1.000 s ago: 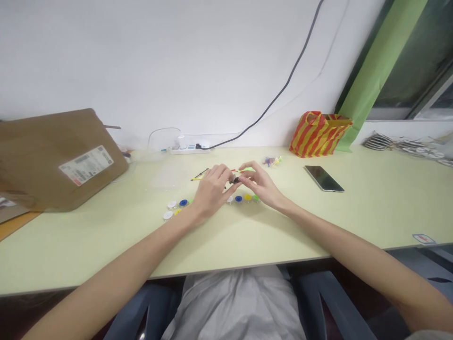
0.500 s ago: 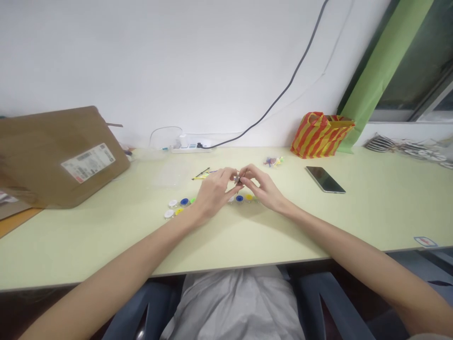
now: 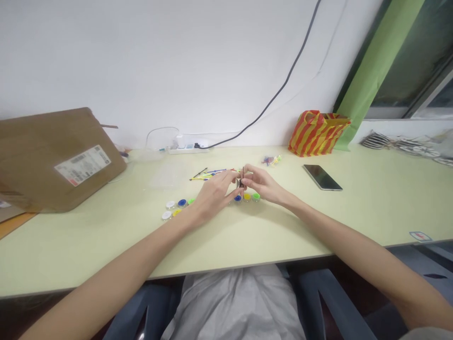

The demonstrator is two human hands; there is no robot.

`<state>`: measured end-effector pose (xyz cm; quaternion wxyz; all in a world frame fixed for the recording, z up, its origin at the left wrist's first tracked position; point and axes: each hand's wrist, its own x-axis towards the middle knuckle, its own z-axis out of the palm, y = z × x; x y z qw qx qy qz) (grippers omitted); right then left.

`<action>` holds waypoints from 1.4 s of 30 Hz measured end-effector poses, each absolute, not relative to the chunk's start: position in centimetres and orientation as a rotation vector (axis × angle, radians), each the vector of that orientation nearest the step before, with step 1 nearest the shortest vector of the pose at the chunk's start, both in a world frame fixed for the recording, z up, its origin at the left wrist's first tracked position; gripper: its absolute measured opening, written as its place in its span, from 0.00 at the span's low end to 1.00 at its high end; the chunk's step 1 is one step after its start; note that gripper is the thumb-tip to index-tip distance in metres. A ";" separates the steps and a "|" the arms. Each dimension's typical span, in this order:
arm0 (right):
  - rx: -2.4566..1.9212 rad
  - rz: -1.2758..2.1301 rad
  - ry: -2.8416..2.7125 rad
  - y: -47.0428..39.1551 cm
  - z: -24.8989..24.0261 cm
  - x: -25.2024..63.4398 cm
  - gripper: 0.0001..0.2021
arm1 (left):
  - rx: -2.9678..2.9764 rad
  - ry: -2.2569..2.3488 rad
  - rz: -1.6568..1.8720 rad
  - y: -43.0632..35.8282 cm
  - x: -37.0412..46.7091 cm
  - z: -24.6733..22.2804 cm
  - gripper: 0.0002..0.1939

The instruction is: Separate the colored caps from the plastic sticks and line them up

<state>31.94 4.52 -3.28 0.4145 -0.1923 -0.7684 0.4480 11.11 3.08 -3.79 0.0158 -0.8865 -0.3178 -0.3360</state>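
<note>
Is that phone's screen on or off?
Off, it seems: the phone lies face up on the table, its screen dark with nothing lit. Whether it's powered down, I cannot tell.

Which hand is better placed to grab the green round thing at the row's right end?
Probably the right hand: it looks closest to that green round thing, while the left hand is farther off. Both seem busy with a small dark piece, though.

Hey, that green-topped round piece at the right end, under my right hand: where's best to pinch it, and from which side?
Probably by opposite edges of its round top, coming from the near right. The green-topped piece sits top up, the yellow-topped piece is close on its left, and your right hand hangs over its far side.
</note>
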 end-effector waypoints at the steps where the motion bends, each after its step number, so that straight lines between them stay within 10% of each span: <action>1: -0.472 1.140 -1.938 4.6 -3.3 32.0 0.19 | -2.787 -0.993 -1.038 3.1 11.1 -3.8 0.13; 30: -0.469 1.680 -2.344 6.4 -0.8 36.5 0.14 | -2.607 -0.310 -0.884 1.1 13.2 -3.6 0.06; 42: -0.993 0.565 -1.974 10.1 -3.1 37.4 0.11 | -2.686 -0.341 -0.884 0.7 12.7 -3.6 0.05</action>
